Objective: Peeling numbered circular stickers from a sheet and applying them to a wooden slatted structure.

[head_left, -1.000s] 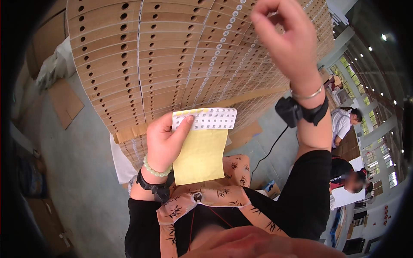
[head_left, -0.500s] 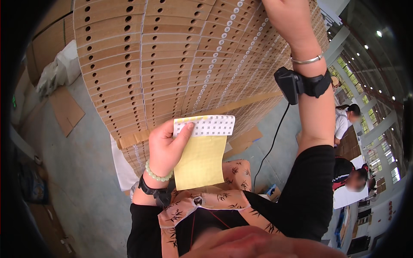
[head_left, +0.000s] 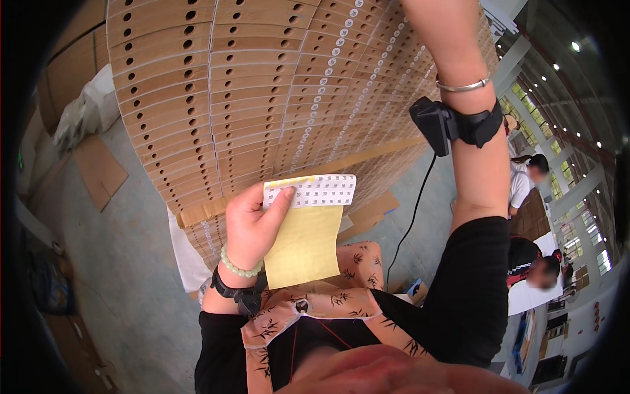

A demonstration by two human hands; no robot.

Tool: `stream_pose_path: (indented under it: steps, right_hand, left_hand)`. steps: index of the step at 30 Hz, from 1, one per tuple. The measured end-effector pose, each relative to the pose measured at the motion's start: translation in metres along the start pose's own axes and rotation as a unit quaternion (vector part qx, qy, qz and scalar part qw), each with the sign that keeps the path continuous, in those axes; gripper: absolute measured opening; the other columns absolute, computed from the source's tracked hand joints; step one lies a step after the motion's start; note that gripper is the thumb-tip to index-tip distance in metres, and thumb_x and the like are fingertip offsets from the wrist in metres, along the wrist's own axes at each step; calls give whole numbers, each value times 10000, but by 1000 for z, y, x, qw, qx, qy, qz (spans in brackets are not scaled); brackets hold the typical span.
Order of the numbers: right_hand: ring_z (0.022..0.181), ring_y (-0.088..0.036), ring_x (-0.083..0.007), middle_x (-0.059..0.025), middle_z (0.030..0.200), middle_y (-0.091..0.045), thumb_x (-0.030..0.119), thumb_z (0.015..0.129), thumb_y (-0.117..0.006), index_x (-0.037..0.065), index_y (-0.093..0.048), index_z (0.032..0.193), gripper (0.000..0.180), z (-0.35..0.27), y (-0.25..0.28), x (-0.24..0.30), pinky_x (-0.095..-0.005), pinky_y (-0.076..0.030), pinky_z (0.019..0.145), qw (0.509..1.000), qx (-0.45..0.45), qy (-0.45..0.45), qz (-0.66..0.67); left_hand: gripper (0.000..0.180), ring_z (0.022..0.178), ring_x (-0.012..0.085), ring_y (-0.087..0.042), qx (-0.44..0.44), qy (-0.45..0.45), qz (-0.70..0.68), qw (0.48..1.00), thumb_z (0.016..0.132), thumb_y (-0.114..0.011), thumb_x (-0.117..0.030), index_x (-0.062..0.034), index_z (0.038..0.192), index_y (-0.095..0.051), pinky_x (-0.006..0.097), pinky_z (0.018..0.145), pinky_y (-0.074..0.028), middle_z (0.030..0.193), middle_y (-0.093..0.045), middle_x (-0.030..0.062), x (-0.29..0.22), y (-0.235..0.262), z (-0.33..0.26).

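Observation:
My left hand (head_left: 249,220) grips a sticker sheet (head_left: 321,190), its thumb pressed on the front. The sheet's white top band carries rows of small dark printed marks, and its plain yellow part (head_left: 305,246) hangs below. A tall stack of flat brown cardboard boxes (head_left: 252,134) rises in front of me, with columns of round holes along its face. White round stickers (head_left: 326,72) run down some of those columns. My right hand (head_left: 446,20) reaches up to the far right of the stack. Its fingers lie beyond the top edge of the picture.
A brown strap (head_left: 354,159) crosses the lower stack. At left, a white plastic bundle (head_left: 85,111) and a loose cardboard sheet (head_left: 98,171) lie on the floor. A black cable (head_left: 415,226) hangs from my right wrist device. Other people (head_left: 528,177) sit at tables on the right.
My right hand has moved slightly up and left, so less of it shows at the top edge. The left hand and sticker sheet have barely moved.

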State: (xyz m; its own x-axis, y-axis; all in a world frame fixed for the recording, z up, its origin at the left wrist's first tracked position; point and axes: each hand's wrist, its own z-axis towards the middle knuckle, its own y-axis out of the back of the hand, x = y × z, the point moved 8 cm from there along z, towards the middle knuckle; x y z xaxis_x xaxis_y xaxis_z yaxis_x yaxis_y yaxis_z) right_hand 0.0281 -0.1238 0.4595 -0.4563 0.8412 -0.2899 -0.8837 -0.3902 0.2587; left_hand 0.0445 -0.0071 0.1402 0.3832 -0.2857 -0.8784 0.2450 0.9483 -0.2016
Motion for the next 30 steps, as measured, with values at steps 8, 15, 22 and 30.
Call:
stream_pose_path:
  steps: [8, 15, 22, 30]
  right_hand:
    - [602, -506, -155, -30, 672, -502, 21, 757, -694, 34, -606, 927, 192, -19, -1, -25, -272, -446, 583, 994, -36, 69, 80]
    - [641, -619, -256, -116, 776, -629, 121, 861, -635, 76, -597, 1269, 412, -50, -16, -4, -326, -507, 592, 980, 6, 178, -94]
    - [641, -626, -243, -105, 751, -644, 122, 862, -632, 75, -586, 1279, 423, -50, -7, -13, -324, -511, 599, 974, -23, 197, -109]
    - [658, -640, -258, -87, 788, -655, 328, 831, -672, 110, -656, 1029, 295, -130, -9, -1, -344, -488, 540, 981, 176, 20, 75]
  left_hand:
    - [143, 685, 44, -560, -22, -2, -6, 1000, 903, -655, -96, 35, 953, -683, 213, 606, -461, 785, -683, 21, 0, 4, 1]
    - [139, 675, 42, -559, -25, -20, -12, 999, 902, -653, -85, 42, 951, -680, 213, 605, -463, 778, -684, 20, -6, 8, -2]
    - [139, 692, 37, -549, -1, -13, -14, 1000, 901, -660, -81, 48, 948, -673, 205, 619, -450, 788, -672, 6, -3, 4, 1]
    - [136, 692, 37, -513, -12, -13, 19, 1000, 924, -638, -106, 28, 939, -659, 194, 622, -409, 799, -641, -3, 7, 12, -5]
